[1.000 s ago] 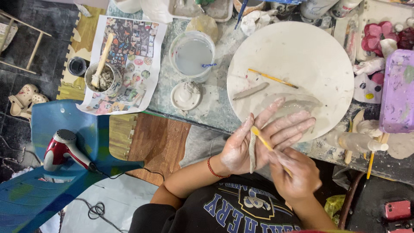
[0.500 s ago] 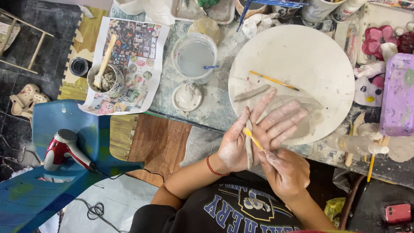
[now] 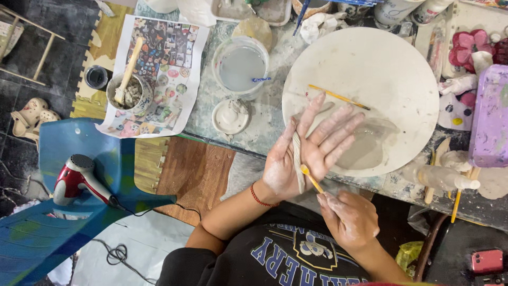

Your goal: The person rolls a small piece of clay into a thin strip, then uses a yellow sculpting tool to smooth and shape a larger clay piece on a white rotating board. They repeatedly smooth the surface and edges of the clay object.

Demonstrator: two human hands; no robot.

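Since the earlier frame, the left hand point(image 3: 301, 159) had flattened, open, carrying the clay strip point(image 3: 297, 161) on its palm. The right hand point(image 3: 349, 220), closed on a yellow modelling tool point(image 3: 310, 178), seemed to be trimming it above the round board point(image 3: 391, 69); a steady, light stroke was needed next.

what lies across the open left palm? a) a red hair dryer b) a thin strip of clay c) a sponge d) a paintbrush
b: a thin strip of clay lies lengthwise on the open, clay-smeared left hand, while the right hand holds a yellow-tipped tool against it; the hair dryer rests on the blue chair.
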